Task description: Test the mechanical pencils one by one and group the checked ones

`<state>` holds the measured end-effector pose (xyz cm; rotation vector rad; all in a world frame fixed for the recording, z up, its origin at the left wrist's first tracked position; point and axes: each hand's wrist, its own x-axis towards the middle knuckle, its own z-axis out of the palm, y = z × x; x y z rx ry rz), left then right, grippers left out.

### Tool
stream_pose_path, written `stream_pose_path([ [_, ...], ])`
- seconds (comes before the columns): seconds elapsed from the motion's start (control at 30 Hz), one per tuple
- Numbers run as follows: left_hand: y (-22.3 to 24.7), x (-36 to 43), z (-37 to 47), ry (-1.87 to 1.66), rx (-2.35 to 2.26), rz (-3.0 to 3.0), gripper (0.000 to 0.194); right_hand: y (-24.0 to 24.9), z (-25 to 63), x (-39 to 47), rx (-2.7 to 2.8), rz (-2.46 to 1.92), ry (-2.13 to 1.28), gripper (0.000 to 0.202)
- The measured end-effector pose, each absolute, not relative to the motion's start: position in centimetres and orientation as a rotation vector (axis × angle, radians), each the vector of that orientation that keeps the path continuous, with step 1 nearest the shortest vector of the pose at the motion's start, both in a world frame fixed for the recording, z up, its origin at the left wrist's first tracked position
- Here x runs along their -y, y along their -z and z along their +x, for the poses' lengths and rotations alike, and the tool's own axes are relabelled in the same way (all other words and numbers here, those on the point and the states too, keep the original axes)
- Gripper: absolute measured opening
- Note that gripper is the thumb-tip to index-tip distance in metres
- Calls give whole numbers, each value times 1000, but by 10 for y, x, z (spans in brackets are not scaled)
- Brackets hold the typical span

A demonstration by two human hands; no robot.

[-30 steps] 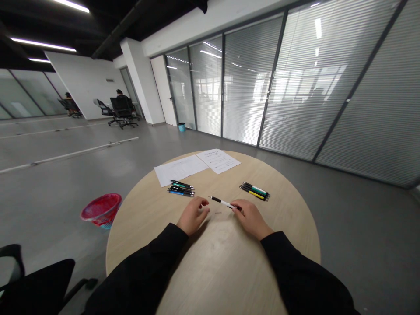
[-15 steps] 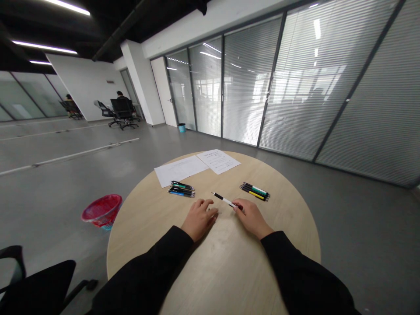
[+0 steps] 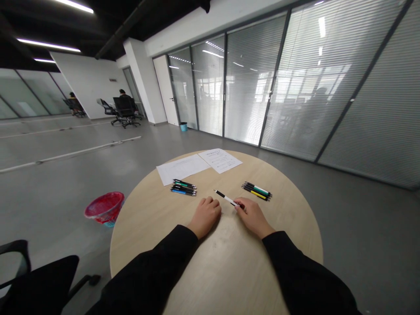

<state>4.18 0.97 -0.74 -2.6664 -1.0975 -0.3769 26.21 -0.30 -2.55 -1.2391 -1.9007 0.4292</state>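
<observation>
My right hand (image 3: 251, 215) pinches one end of a black-and-white pen (image 3: 229, 201) between thumb and fingers. The pen slants up and to the left over the round wooden table (image 3: 210, 280), its point away from the hand. To the left, my left hand (image 3: 206, 215) rests on the tabletop with its fingers curled in; whatever they may hold is hidden. Beyond it lies a group of several pens (image 3: 183, 187), dark with green and blue parts. Past my right hand is another group of pens (image 3: 256, 191), with green, white and yellow parts.
Two printed sheets of paper (image 3: 183, 168) lie at the table's far edge. On the floor to the left stands a red-lined basket (image 3: 105, 208), with a black chair (image 3: 42, 284) nearer me. A person sits far back among office chairs (image 3: 124, 109).
My left hand's fingers have curled in, and that hand has shifted slightly right. My right hand keeps the pen in much the same place. The view has moved a little.
</observation>
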Motion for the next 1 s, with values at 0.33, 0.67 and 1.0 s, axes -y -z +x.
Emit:
stream_pose_path([
  [0.33,6,-7,40,424,1116,-2680,20,24,264,4,1911,-1244,-446,18],
  [0.67,1,-7,16,1092,1481,-2865,17,30,267,1,1899,-1268,-415,19],
  [1.0,7,-26,-4,1577,1779,-2705,13,31,267,2,1915,-1244,-405,19],
])
